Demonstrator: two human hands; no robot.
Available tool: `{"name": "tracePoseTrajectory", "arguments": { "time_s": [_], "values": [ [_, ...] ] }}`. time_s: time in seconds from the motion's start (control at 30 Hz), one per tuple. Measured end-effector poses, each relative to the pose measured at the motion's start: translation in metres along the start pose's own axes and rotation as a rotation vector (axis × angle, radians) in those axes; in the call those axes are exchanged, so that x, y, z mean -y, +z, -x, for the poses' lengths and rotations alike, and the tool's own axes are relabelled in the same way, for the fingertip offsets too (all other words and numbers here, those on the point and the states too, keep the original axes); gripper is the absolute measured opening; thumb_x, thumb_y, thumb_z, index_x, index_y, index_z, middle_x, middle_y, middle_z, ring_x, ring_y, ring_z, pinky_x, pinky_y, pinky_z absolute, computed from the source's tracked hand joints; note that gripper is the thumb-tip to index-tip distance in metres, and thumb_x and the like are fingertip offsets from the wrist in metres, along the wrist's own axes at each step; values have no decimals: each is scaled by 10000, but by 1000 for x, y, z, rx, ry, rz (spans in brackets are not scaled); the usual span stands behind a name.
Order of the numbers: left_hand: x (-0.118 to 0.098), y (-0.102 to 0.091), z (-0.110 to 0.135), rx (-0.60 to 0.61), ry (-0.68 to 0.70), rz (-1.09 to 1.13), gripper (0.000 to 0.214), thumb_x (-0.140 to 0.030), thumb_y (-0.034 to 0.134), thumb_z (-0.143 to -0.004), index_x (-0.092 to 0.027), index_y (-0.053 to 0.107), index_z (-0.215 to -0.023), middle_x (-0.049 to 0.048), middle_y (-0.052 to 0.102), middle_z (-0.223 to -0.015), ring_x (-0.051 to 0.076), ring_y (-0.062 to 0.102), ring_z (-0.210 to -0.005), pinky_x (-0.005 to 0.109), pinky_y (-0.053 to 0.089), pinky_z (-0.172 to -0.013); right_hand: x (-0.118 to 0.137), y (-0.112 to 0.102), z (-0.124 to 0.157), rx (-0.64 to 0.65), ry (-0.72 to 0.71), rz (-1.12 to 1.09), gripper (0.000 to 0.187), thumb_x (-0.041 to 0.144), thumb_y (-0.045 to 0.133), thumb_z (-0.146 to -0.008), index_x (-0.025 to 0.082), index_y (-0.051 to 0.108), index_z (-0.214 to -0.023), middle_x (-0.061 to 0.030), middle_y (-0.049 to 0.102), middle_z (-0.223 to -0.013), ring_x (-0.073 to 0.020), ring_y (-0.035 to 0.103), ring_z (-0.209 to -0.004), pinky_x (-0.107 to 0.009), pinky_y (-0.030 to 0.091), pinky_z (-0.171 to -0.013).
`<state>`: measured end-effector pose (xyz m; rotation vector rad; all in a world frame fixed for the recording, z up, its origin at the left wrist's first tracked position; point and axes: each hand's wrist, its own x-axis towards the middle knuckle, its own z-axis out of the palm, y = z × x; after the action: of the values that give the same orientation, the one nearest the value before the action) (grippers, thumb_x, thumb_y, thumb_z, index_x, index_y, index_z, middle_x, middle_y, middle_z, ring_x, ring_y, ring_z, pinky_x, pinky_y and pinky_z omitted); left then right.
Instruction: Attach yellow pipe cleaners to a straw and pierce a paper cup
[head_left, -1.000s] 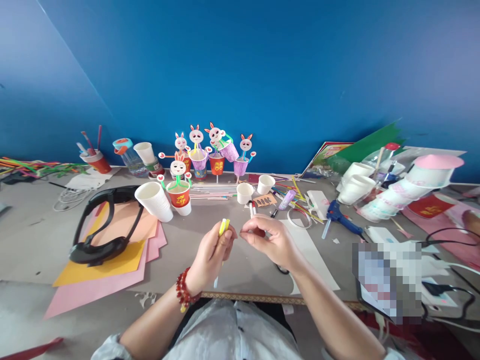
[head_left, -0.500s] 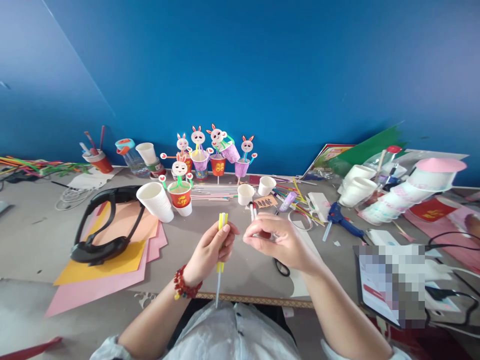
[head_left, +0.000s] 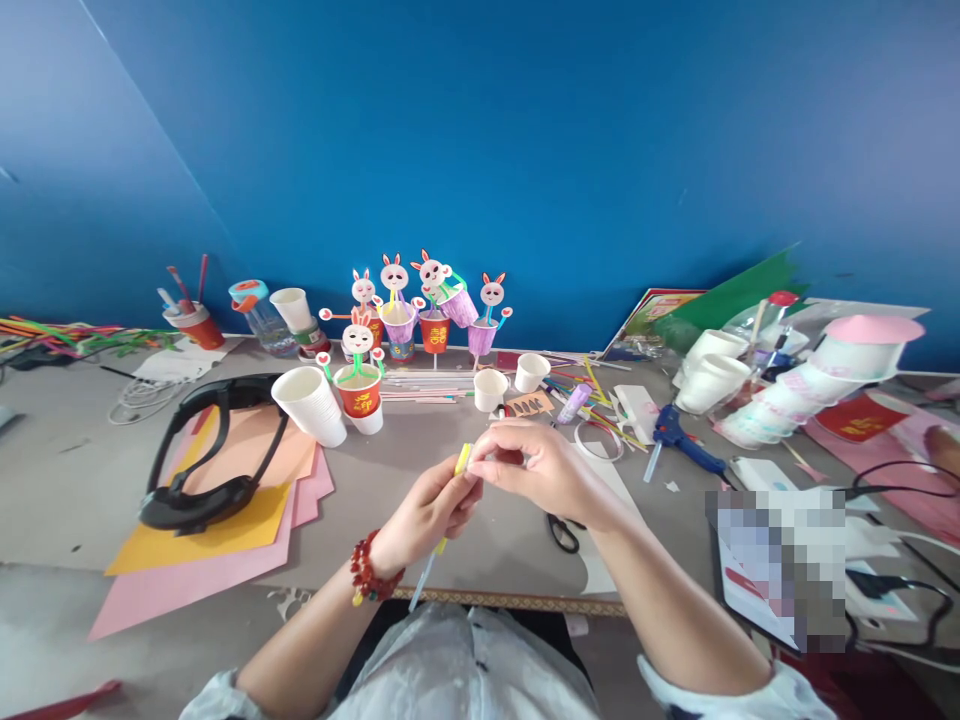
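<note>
My left hand (head_left: 431, 508) is closed round a thin yellow straw (head_left: 463, 460) whose lower end (head_left: 421, 583) hangs down toward my lap. My right hand (head_left: 529, 465) is pinched shut right at the straw's yellow top, fingertips touching it; whether it holds something small of its own is hidden. Both hands hover over the grey table (head_left: 90, 480), near its front edge. Behind them stand paper-cup bunny figures (head_left: 420, 310) and a red cup bunny (head_left: 358, 375).
A stack of white cups (head_left: 309, 402) and a black headset (head_left: 202, 450) on coloured paper sheets (head_left: 202, 530) lie to the left. Small white cups (head_left: 490, 387), straws, a blue glue gun (head_left: 679, 435), scissors (head_left: 562, 530) and cup stacks (head_left: 795, 385) crowd the right.
My right hand moved left and met the top of the straw. My left hand tilted the straw so its top leans right and sits lower.
</note>
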<state>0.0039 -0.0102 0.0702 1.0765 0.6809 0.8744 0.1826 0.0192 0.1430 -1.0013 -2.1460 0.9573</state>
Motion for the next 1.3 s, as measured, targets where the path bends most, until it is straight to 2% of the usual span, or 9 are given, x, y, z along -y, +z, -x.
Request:
{"name": "tracePoseTrajectory", "arguments": {
  "time_s": [0.23, 0.4, 0.6, 0.83, 1.1, 1.3],
  "values": [
    [1, 3, 1, -11, 0, -34, 392, -540, 466, -943, -189, 413, -775, -70, 328, -667, 36, 236, -476, 174, 214, -420, 2, 1, -1, -38, -23, 84, 92, 196, 615, -876, 202, 687, -819, 9, 635, -744, -119, 504, -661, -234, 372, -603],
    [0, 4, 1, -25, 1, -15, 383, -529, 488, -935, -186, 427, -776, -62, 343, -675, 38, 249, -480, 177, 215, -423, 5, 3, 0, -76, -60, 148, 109, 218, 607, -895, 202, 672, -809, 8, 626, -712, -124, 501, -654, -237, 371, -605],
    [1, 5, 2, -39, 15, 4, 383, -517, 497, -935, -185, 414, -761, -60, 360, -664, 33, 263, -472, 175, 217, -423, 9, 9, 2, -164, -113, 342, 88, 200, 617, -878, 206, 629, -792, 25, 591, -659, -137, 521, -668, -258, 364, -668],
    [0, 6, 1, -53, 42, -10, 373, -511, 489, -941, -192, 399, -770, -66, 360, -657, 35, 278, -473, 174, 233, -427, 11, 18, 3, -267, -188, 501, 92, 183, 608, -875, 207, 601, -786, 2, 677, -738, -158, 582, -710, -286, 363, -721],
    [-2, 8, 3, -99, 113, -91, 383, -520, 474, -946, -199, 388, -755, -77, 333, -619, 45, 266, -470, 184, 256, -429, 15, 23, 4, -304, -188, 595, 74, 203, 586, -888, 212, 587, -815, -7, 656, -707, -167, 586, -677, -303, 373, -733],
    [-4, 9, 4, -96, 92, -67, 402, -544, 486, -931, -199, 388, -749, -79, 336, -614, 42, 264, -465, 187, 234, -428, 17, 24, 5, -342, -154, 627, 79, 248, 603, -877, 210, 543, -910, 8, 600, -649, -167, 553, -624, -291, 372, -668]
  ]
}}
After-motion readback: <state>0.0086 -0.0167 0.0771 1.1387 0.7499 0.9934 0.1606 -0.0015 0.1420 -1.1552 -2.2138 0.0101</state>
